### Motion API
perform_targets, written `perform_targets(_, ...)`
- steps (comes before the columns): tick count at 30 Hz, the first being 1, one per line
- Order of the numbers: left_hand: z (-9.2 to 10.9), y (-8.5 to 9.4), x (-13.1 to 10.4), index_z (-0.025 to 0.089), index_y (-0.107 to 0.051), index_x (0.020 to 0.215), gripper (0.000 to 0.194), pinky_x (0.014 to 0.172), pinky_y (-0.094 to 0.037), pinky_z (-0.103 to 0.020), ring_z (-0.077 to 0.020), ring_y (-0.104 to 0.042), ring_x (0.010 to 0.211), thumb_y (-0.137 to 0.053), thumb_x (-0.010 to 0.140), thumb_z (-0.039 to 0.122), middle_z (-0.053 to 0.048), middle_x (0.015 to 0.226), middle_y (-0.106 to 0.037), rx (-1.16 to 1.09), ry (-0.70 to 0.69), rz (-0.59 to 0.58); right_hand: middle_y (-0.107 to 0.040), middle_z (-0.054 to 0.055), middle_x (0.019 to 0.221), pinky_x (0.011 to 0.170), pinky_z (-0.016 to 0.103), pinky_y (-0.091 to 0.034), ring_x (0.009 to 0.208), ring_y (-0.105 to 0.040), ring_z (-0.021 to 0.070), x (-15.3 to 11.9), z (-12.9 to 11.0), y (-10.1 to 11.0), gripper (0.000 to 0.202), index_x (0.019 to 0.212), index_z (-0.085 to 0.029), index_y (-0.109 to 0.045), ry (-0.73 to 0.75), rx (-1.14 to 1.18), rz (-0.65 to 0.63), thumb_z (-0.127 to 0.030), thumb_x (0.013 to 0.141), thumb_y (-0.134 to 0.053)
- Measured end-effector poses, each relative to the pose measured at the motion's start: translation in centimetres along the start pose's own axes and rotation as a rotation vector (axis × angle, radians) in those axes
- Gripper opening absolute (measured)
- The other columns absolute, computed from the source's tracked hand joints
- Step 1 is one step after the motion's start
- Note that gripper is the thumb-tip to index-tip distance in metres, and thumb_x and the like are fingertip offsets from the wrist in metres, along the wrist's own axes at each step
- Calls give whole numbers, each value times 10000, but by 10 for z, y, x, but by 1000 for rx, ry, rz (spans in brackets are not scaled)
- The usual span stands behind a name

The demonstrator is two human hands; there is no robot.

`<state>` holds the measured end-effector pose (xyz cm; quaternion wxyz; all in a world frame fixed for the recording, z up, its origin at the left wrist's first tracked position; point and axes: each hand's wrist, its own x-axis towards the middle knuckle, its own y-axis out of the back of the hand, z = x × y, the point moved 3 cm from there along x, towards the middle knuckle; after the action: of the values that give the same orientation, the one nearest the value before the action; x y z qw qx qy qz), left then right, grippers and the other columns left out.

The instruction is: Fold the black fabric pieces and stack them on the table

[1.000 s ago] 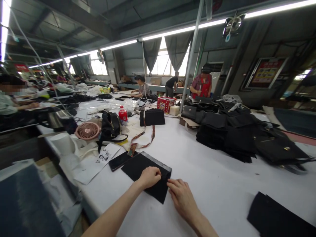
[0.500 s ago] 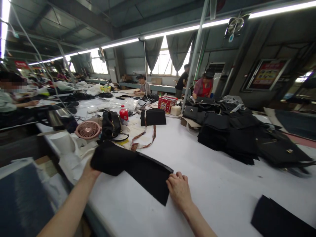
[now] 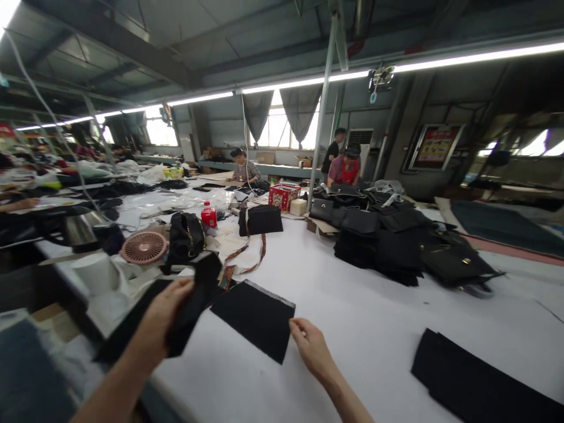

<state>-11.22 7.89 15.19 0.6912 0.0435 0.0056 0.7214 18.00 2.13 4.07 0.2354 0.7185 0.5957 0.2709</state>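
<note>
A white surface (image 3: 343,294) stretched out ahead, carrying a broad heap of black handbags and pieces (image 3: 379,247) toward the right. Nearer, a black panel (image 3: 253,320) lay flat on the surface. Just left of that panel, the left grip (image 3: 163,311) clasped a raised, blurred black sheet (image 3: 191,317). The right grip (image 3: 311,346) had its tips close together at the panel's right edge; whether they pinched it could not be told. Farther back stood a red bottle (image 3: 208,216).

The flat black sheet (image 3: 255,320) looks like matt cloth, the table (image 3: 352,294) smooth with a faint sheen. The fan (image 3: 144,248) seems matt plastic, the kettle (image 3: 80,231) shiny metal, the bottle (image 3: 208,218) glossy plastic.
</note>
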Motion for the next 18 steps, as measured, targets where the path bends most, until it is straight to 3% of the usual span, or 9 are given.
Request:
perform_targets(2, -26, -65, -39, 223, -585, 995, 302, 627, -483, -238, -173, -609, 738, -566, 816, 464, 22, 853, -662, -60, -4, -211, -656, 112, 1153, 768, 355, -515, 960, -642, 222, -26, 1, 13, 589, 1151, -189, -618, -152, 433, -96, -582, 960, -222)
perform_targets(5, -59, -154, -106, 225, -602, 904, 227, 711, -496, -266, -182, -604, 806, -488, 884, 420, -16, 921, -660, 34, -184, -480, -660, 139, 1135, 767, 389, -530, 968, -648, 269, -77, 8, 39, 762, 1147, -162, -623, -384, 1051, -177, -767, 856, -264)
perform_targets(6, -67, -177, -127, 229, -604, 943, 203, 717, -498, -268, -174, -601, 807, -473, 898, 377, -26, 952, -656, 66, -242, -604, -682, 134, 1067, 771, 393, -531, 951, -651, 276, -93, 14, 50, 760, 1097, -159, -648, -428, 1113, -155, -788, 828, -317)
perform_targets(8, -73, -208, -161, 231, -606, 990, 168, 750, -505, -265, -172, -604, 867, -499, 875, 287, -48, 1043, -641, 108, -413, -801, -707, 116, 932, 776, 395, -535, 919, -657, 285, -125, 30, 69, 680, 1003, -160, -684, -508, 1125, -70, -764, 793, -452)
perform_targets(11, -75, -220, -177, 250, -586, 1118, 259, 925, -471, -322, -197, -572, 1043, -486, 885, 200, -50, 1159, -617, 276, -626, -933, -715, 88, 910, 836, 409, -527, 948, -659, 292, -163, 59, 85, 549, 1038, -178, -686, -653, 1164, -4, -649, 766, -612)
perform_targets(14, -88, -216, -161, 263, -556, 1201, 344, 1016, -411, -420, -250, -517, 1155, -581, 861, 217, -42, 1264, -578, 548, -723, -940, -710, 73, 1011, 912, 347, -495, 1042, -635, 257, -186, 84, 97, 487, 1070, -190, -687, -794, 1170, 63, -546, 738, -700)
perform_targets(16, -103, -214, -152, 262, -535, 1243, 432, 1039, -394, -445, -272, -487, 1204, -652, 828, 253, -44, 1317, -549, 669, -760, -951, -700, 64, 1057, 912, 275, -475, 1076, -614, 219, -188, 93, 108, 438, 1031, -184, -703, -769, 1056, 81, -493, 722, -737)
perform_targets(18, -118, -212, -149, 271, -501, 1295, 475, 1065, -374, -448, -272, -457, 1251, -650, 843, 286, -42, 1369, -516, 727, -794, -951, -704, 59, 1008, 841, 228, -475, 993, -628, 181, -179, 95, 119, 383, 979, -170, -714, -668, 870, 1, -464, 735, -733)
